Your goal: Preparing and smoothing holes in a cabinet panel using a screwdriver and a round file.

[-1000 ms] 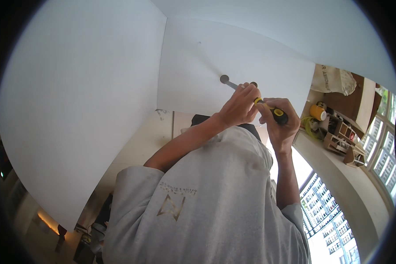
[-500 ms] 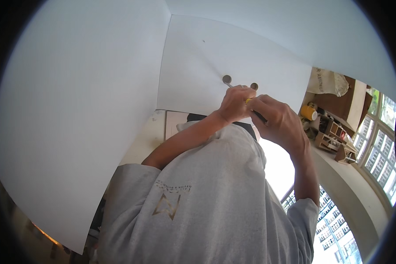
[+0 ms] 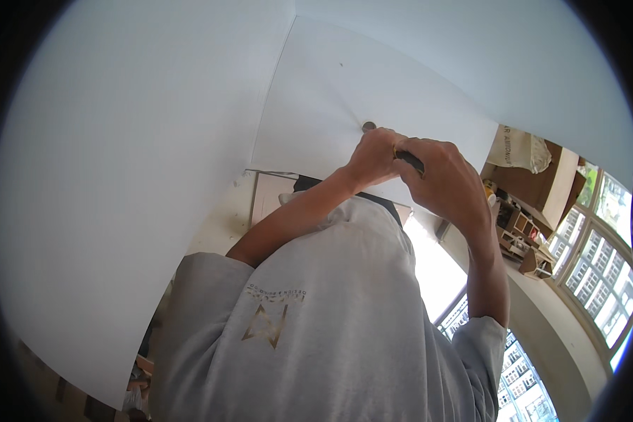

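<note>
My right hand (image 3: 446,181) is wrapped round the black-and-yellow handle of a screwdriver (image 3: 410,162). Against it, my left hand (image 3: 374,159) is closed at the front of the handle, round the shaft, which it mostly hides. Both hands are raised before a white panel (image 3: 316,105). Just beyond my left fingers, a round dark hole (image 3: 369,126) shows in that panel. The tool's tip is hidden, so I cannot tell what it touches.
A large white side panel (image 3: 133,176) rises close on the left, meeting the holed panel in a corner. Rightward stand a wooden box (image 3: 545,179), a cream cloth bag (image 3: 519,149), small wooden compartments (image 3: 520,225) and windows (image 3: 601,260).
My hands have shifted slightly, and my right hand has turned on the handle. A second hole, visible before, is now covered by my hands. The view has tilted a little.
</note>
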Demonstrator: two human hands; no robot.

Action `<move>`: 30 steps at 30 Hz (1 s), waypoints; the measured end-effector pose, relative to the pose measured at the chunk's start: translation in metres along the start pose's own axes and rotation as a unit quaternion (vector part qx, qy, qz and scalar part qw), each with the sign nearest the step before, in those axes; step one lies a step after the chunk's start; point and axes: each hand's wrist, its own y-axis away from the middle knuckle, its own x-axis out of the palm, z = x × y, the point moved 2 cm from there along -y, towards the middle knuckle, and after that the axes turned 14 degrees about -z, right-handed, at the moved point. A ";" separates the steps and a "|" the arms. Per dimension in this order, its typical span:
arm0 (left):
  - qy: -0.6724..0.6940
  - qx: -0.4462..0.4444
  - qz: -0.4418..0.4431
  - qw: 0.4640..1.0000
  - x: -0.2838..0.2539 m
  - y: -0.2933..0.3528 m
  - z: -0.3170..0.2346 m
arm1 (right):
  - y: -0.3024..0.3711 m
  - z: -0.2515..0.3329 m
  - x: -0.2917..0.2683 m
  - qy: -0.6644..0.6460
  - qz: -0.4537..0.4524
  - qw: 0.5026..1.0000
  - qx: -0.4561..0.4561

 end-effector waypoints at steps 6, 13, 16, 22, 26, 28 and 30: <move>-0.030 -0.043 -0.004 0.999 -0.010 -0.002 -0.004 | -0.013 0.003 -0.005 0.066 0.088 0.992 -0.056; 0.028 0.022 -0.012 0.999 -0.070 -0.012 -0.042 | -0.044 0.007 -0.007 -0.019 0.141 0.989 -0.033; 0.094 0.037 -0.024 0.995 -0.082 0.002 -0.069 | -0.043 -0.001 0.004 -0.093 0.153 0.978 -0.107; -0.020 0.025 -0.156 0.987 -0.045 0.033 -0.081 | -0.032 -0.013 0.003 -0.108 0.065 0.965 -0.231; -0.085 -0.025 -0.227 0.970 -0.026 0.019 -0.081 | -0.047 -0.040 0.002 -0.194 0.078 0.959 -0.191; -0.122 -0.040 -0.220 0.967 -0.024 0.017 -0.076 | -0.058 -0.058 0.011 -0.246 0.099 0.940 -0.215; -0.041 -0.096 -0.231 0.967 -0.019 0.020 -0.066 | -0.065 -0.074 0.020 -0.296 0.121 0.917 -0.237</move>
